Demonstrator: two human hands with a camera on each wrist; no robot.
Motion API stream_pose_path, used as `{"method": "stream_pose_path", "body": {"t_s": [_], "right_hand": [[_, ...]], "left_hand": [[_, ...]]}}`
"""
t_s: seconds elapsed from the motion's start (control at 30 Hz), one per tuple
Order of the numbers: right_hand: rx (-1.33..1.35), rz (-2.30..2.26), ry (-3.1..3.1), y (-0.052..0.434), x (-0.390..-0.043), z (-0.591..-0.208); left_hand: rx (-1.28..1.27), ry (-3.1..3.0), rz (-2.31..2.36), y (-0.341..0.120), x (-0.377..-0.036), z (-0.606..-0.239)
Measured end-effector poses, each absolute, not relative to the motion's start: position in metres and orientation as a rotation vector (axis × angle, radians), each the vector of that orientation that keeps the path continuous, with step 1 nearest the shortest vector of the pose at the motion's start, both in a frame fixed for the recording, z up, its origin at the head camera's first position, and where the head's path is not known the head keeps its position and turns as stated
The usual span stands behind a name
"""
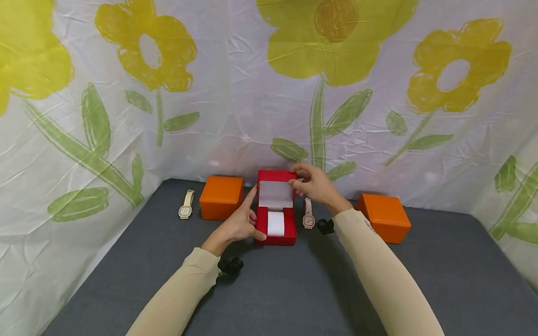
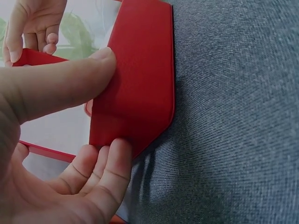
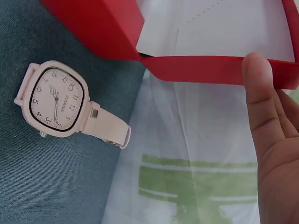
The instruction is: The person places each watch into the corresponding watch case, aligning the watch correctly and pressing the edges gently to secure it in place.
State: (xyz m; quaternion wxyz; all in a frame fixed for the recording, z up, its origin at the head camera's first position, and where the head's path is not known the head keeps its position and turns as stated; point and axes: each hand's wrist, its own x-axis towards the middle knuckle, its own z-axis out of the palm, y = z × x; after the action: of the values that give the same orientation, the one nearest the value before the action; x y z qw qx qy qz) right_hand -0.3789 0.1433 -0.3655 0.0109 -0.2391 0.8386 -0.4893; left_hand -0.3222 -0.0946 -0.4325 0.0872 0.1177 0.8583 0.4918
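A red watch box [image 1: 289,238] stands with its lid [image 1: 275,176] raised, showing a pale lining and a white cushion [image 1: 275,223] in the base. My left hand [image 1: 237,224] grips the box's left side, thumb on the front corner and index finger stretched up along the lid. In the left wrist view, fingertips [image 2: 119,154] curl at the red base [image 2: 145,70]. My right hand [image 1: 319,186] pinches the lid's upper right edge; the right wrist view shows the thumb on the lid's red side wall [image 3: 201,70]. Just right of the box lies a pink square-faced watch [image 3: 56,99].
An orange box [image 1: 221,198] sits left of the red one, with a cream-strapped watch [image 1: 186,204] beyond it. Another orange box [image 1: 383,217] stands at the right, partly behind my right sleeve. A flower-printed curtain [image 1: 235,108] hangs behind the dark grey tabletop [image 1: 287,304].
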Motion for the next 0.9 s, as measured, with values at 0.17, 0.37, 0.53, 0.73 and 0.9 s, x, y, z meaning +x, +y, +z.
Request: {"method": "stream_pose_path", "body": {"t_s": [0.17,0.37,0.53,0.73,0.9], "right_hand": [[-0.772,-1.514,2.670,0.144,-0.377,-0.368],[-0.751,-1.577,2.636,0.150,-0.365,-0.371],[-0.705,-1.543,2.659,0.161,-0.353,-0.373],[-0.608,-1.365,2.807,0.180,-0.362,-0.409],[-0.519,-1.230,2.861,0.187,-0.357,-0.425]], "left_hand": [[0.375,2.563,1.482,-0.095,-0.318,-0.432],[0.401,2.631,1.443,-0.096,-0.309,-0.428],[0.397,2.871,1.239,-0.095,-0.300,-0.419],[0.663,3.027,1.000,-0.093,-0.298,-0.413],[0.845,2.950,0.773,-0.087,-0.307,-0.416]]}}
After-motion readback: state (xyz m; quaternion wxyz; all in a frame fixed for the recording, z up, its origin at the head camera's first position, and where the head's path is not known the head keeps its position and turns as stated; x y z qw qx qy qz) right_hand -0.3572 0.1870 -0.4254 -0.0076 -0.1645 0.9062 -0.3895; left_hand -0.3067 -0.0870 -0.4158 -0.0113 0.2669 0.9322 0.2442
